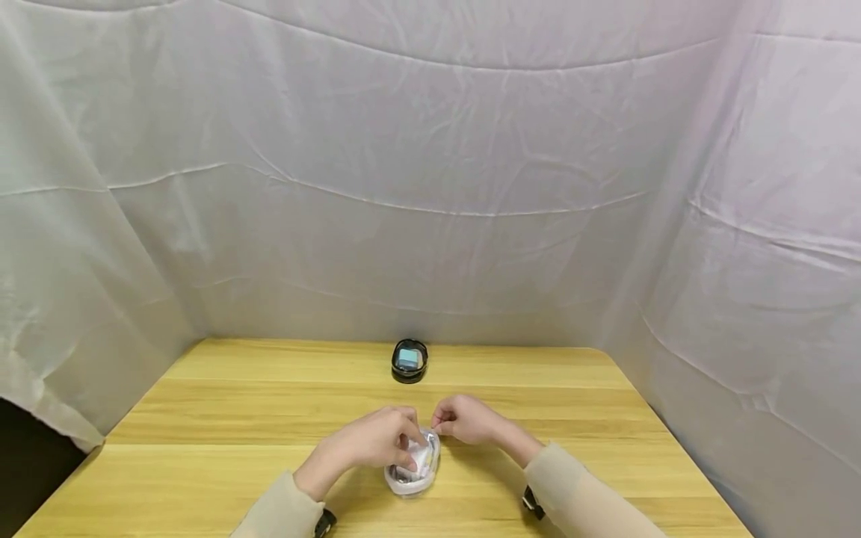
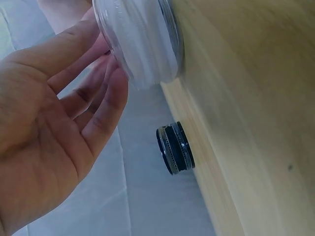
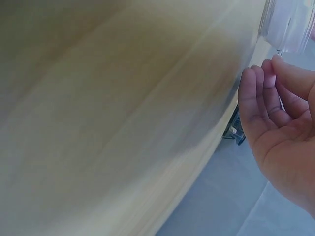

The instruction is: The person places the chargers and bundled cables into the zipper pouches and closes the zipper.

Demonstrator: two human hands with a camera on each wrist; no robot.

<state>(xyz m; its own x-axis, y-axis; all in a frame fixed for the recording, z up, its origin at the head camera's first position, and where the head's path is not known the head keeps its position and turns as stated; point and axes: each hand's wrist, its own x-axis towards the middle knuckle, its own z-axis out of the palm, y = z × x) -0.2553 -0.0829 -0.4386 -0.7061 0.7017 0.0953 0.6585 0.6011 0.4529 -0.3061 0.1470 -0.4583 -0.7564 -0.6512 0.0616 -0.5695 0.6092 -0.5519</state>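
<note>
A clear, oval zip case (image 1: 408, 489) with a white band round its side lies on the table, something white and silvery showing inside. My left hand (image 1: 378, 439) reaches over it from the left and holds it, thumb on the near part and fingers toward the far part. In the left wrist view those fingertips meet the rim of the case (image 2: 142, 44). At the far right edge of the case my right hand (image 1: 471, 420) pinches a small zipper pull (image 3: 279, 52) between thumb and forefinger. The pull is mostly hidden by the fingertips.
Farther back on the wooden table (image 1: 269, 403) stands a black oval case (image 1: 409, 361) with a see-through top and a light blue item inside. Pale cloth (image 1: 430, 261) hangs behind the table and along both sides.
</note>
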